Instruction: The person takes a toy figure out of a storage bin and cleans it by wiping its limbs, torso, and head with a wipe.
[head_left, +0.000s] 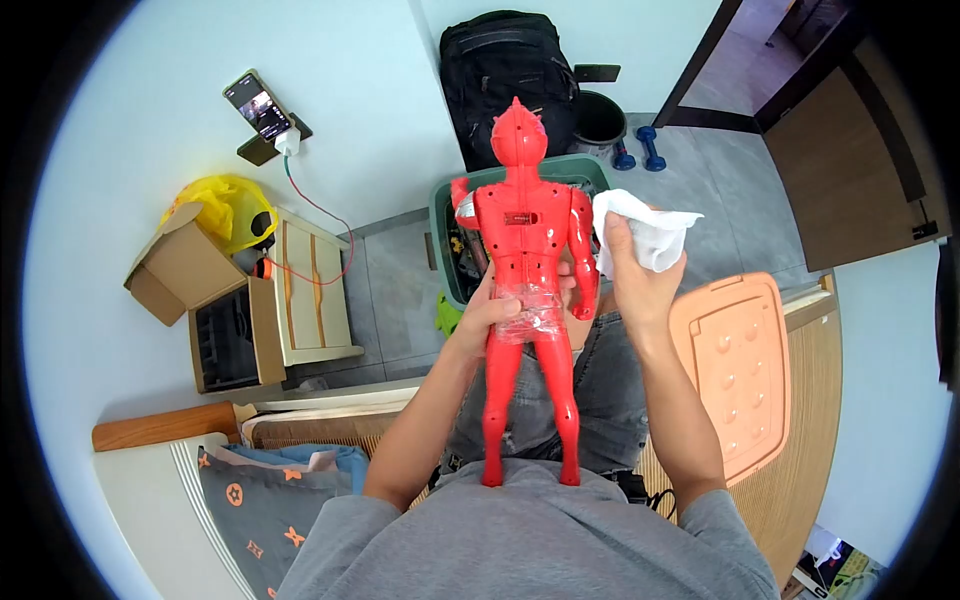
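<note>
A large red toy figure (518, 240) stands upright in front of my lap, its back with screw holes and a small slot facing me. Clear tape is wrapped round its waist. My left hand (492, 312) is closed round the waist, thumb on the tape and fingertips showing at the other side. To the right of the figure, my right hand (640, 280) is raised and grips a crumpled white cloth or tissue (650, 232), apart from the toy. The figure's feet rest against my grey shirt.
Behind the figure is a green bin (442, 225) holding assorted items. An orange lid (735, 370) lies at the right. A black backpack (505, 80), blue dumbbells (650, 150), an open cardboard box (235, 340) and a drawer cabinet (308, 290) stand around.
</note>
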